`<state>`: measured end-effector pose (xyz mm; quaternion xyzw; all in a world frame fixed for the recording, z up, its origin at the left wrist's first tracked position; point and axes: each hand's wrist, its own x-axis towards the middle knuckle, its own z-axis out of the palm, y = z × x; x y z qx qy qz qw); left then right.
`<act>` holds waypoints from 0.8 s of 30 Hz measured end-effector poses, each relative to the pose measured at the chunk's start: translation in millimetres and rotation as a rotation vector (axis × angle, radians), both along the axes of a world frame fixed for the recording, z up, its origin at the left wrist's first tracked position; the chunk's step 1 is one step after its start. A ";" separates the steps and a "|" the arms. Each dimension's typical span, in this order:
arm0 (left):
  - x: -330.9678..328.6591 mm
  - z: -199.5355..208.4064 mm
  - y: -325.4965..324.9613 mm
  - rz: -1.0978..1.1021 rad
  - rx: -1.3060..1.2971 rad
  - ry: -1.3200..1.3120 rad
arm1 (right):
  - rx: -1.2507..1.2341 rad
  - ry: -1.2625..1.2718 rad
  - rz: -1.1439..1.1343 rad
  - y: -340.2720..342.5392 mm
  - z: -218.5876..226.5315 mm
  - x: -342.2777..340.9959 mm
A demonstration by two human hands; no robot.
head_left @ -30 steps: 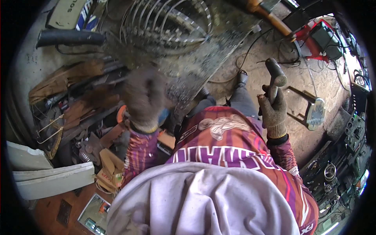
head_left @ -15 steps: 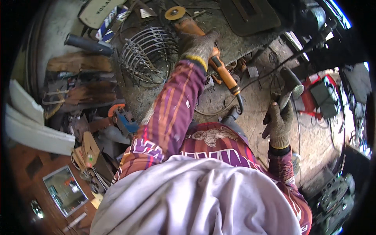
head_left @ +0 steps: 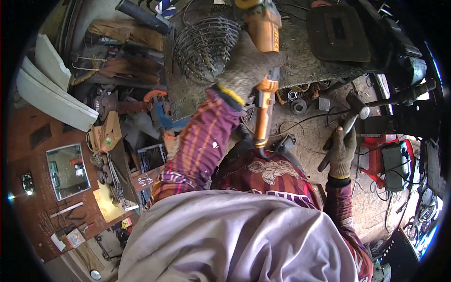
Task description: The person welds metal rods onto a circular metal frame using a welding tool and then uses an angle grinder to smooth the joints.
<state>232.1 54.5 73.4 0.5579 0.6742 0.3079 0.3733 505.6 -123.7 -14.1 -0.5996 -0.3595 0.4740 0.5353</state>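
My left hand (head_left: 249, 61), in a grey knitted glove with a yellow cuff edge, is closed round the body of an orange angle grinder (head_left: 264, 30). The grinder's disc end is at the top edge of the view, partly cut off, and its rear end points toward me. Just left of it, a rounded cage of bent metal rods (head_left: 206, 44) sits on the dark workbench (head_left: 181, 101). On the right, my gloved right hand (head_left: 342, 152) grips a hammer, its metal head (head_left: 358, 108) above the fingers and its handle partly hidden by them.
A dark flat plate (head_left: 339, 35) lies at the bench's far right. Ring-shaped metal parts (head_left: 298, 105) lie beyond its near edge. Cables cross the floor near a red chair-like thing (head_left: 373, 162). A blue-and-orange tool (head_left: 162, 113) and a brown table (head_left: 35, 162) are at left.
The grinder has swung from a slant to nearly straight up and down in view, its rear end closer to me. The whole view has shifted. My right hand still holds the hammer.
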 end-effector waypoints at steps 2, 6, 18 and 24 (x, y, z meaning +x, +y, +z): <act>-13.4 52.5 -22.1 -0.089 0.087 -0.063 | 0.006 -0.002 0.039 12.9 8.8 -8.9; -65.9 90.8 -62.0 -0.190 0.263 -0.048 | -0.100 0.141 0.122 36.1 28.6 -43.4; -199.8 -3.7 -133.3 0.316 -0.083 0.079 | -0.165 0.399 0.254 99.7 17.1 -184.5; -214.9 -17.0 -130.2 0.339 -0.150 0.088 | -0.395 0.585 0.107 124.4 34.8 -238.2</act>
